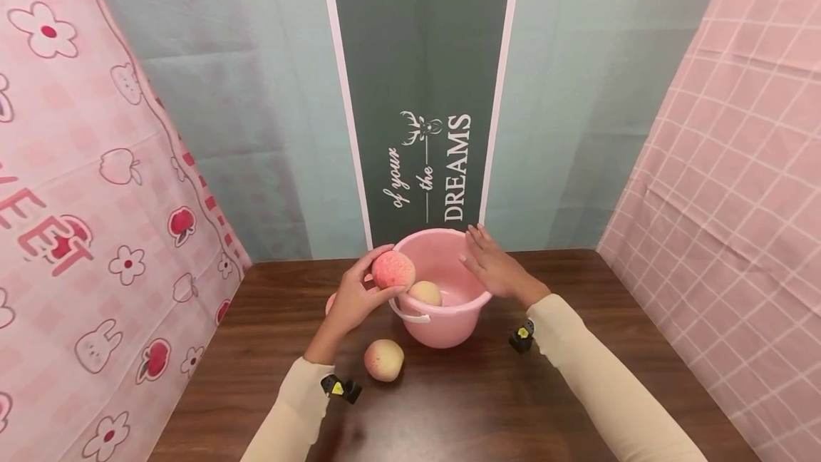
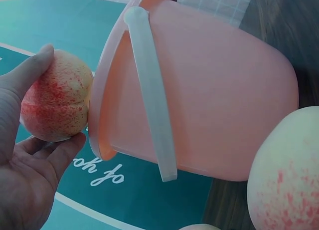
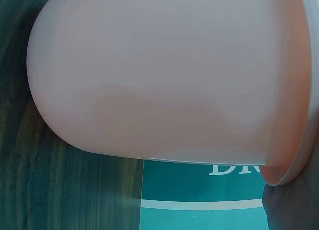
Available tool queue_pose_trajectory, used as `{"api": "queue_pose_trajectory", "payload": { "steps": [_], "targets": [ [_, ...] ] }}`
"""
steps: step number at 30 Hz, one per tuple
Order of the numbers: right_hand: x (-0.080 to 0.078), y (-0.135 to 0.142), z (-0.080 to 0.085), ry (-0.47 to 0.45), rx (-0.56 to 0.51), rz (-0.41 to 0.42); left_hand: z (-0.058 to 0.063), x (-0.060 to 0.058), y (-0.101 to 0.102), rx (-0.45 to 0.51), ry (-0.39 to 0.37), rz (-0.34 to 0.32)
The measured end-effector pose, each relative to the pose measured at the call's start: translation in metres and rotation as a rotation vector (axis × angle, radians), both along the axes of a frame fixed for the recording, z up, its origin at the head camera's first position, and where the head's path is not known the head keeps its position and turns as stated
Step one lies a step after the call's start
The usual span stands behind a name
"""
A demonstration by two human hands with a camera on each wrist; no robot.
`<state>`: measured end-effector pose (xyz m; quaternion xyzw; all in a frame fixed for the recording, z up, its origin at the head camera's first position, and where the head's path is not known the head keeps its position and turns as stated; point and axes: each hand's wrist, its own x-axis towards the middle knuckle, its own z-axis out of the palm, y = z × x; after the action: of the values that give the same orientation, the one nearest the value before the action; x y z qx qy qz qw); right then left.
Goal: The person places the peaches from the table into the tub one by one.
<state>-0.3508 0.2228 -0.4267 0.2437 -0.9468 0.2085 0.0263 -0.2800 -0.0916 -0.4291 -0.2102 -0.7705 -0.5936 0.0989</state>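
Observation:
My left hand (image 1: pixel 354 296) grips a red-and-yellow peach (image 1: pixel 394 270) between thumb and fingers, right at the left rim of a pink bucket (image 1: pixel 442 326). In the left wrist view that peach (image 2: pixel 57 98) overlaps the bucket's lip. Another peach (image 1: pixel 425 293), pale yellow, lies inside the bucket. My right hand (image 1: pixel 497 267) rests on the bucket's right rim with its fingers straight. The right wrist view shows mostly the bucket's side (image 3: pixel 159 80), with part of the right hand (image 3: pixel 291 205) at the rim. A white handle (image 1: pixel 413 317) hangs down the bucket's front left.
A yellow-and-red peach (image 1: pixel 385 360) sits on the dark wooden table (image 1: pixel 449 412) in front of the bucket. Behind my left wrist, one more peach (image 1: pixel 330 303) is partly hidden. Patterned cloths enclose the table at the left, back and right.

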Motion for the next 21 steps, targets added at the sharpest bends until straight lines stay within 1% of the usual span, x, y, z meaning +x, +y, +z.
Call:
{"api": "queue_pose_trajectory", "payload": {
  "steps": [4, 7, 9, 13, 21],
  "targets": [
    [0.000, 0.000, -0.001, 0.025, 0.022, 0.006, 0.017, 0.007, 0.006, -0.012, 0.018, -0.010],
    [-0.001, 0.000, -0.002, 0.031, 0.032, 0.009, 0.023, 0.008, 0.009, -0.035, 0.027, -0.005],
    [-0.001, 0.000, -0.002, 0.031, 0.034, 0.009, 0.023, 0.007, 0.012, -0.048, 0.022, -0.006],
    [-0.001, 0.000, -0.002, 0.036, 0.032, 0.012, 0.022, 0.003, 0.016, -0.048, 0.018, -0.030],
    [0.000, 0.000, 0.000, 0.020, 0.022, 0.004, 0.022, 0.000, 0.020, -0.036, 0.033, -0.040]
  ]
}}
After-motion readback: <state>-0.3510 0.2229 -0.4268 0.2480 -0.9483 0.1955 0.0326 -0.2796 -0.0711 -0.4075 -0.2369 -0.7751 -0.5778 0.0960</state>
